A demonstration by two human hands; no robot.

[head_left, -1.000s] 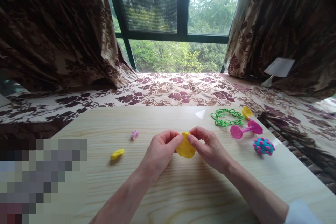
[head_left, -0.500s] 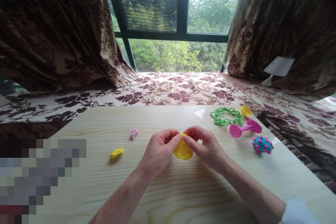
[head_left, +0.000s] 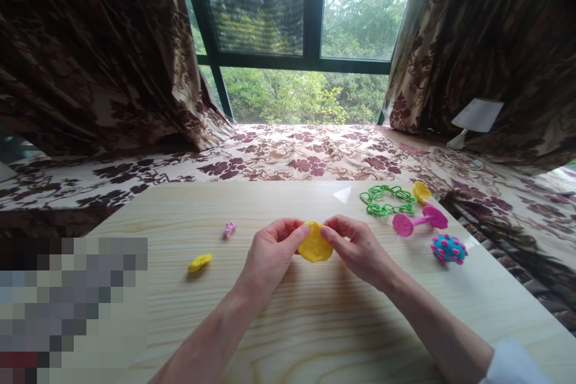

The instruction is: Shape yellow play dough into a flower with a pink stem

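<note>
A flat, roughly round disc of yellow modelling clay is held up above the light wooden table. My left hand pinches its upper left edge between thumb and fingers. On the opposite edge, my right hand has the same kind of pinch. To the left lie a yellow clay lump and a small pink clay piece, both apart from my hands.
At the table's right are a green clay chain, a yellow clay piece, a pink dumbbell-shaped piece and a blue lump with pink dots. A white lamp stands beyond. The lower left corner is pixelated.
The yellow disc has been raised slightly and shows more of its face. My thumbs have moved apart along its upper edge, from close together at the top to opposite sides.
</note>
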